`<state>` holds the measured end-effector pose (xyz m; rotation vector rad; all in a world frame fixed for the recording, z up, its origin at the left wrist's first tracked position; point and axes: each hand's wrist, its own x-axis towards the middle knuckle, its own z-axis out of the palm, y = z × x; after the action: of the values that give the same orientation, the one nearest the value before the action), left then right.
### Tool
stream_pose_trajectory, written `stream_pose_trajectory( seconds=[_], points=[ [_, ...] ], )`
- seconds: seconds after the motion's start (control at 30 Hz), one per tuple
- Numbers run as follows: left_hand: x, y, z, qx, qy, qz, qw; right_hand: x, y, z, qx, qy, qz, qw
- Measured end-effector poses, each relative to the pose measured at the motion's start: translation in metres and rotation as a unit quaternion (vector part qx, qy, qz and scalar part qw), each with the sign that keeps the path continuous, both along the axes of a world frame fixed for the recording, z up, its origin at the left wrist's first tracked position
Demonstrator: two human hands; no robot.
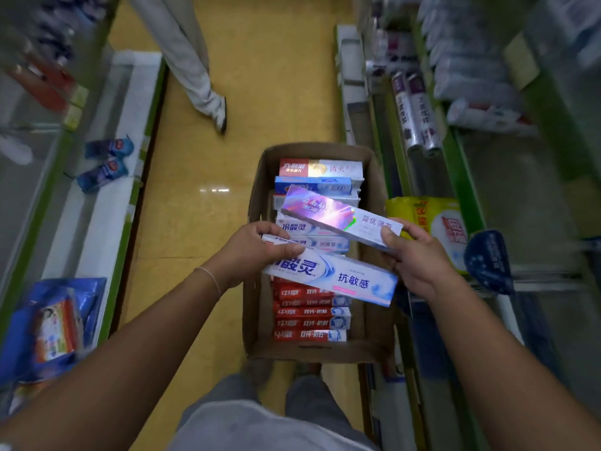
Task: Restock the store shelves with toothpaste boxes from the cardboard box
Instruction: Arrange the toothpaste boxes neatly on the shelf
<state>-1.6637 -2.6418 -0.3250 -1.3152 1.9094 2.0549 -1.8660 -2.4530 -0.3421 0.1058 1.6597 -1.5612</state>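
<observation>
Shelving [97,203] flanks the aisle on the far left, well apart from the work. Left hand [260,247] grips one end of a white-and-blue toothpaste box [335,278], long axis running left to right, held above the cardboard box [257,320] on the floor. Right hand [413,252] pinches the near end of a holographic toothpaste box [338,216], angled up-left. Shelves on the right [455,177] lie just beside that hand, so I judge it the nearer one for placing.

- Cardboard box [257,323] on the floor [201,222], between shelves left [97,196] and right [481,203].
- Toothpaste boxes [312,322] stacked inside, along its right wall.
- Two held above it.
</observation>
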Motion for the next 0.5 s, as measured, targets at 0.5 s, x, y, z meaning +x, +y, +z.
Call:
stream_pose_trajectory(
  seconds=[0.5],
  points=[
    [-0.009,0.01,0.132,0.086,0.207,-0.197,0.954,0.109,0.079,0.182,-0.085,0.185,-0.174,0.964]
  ],
)
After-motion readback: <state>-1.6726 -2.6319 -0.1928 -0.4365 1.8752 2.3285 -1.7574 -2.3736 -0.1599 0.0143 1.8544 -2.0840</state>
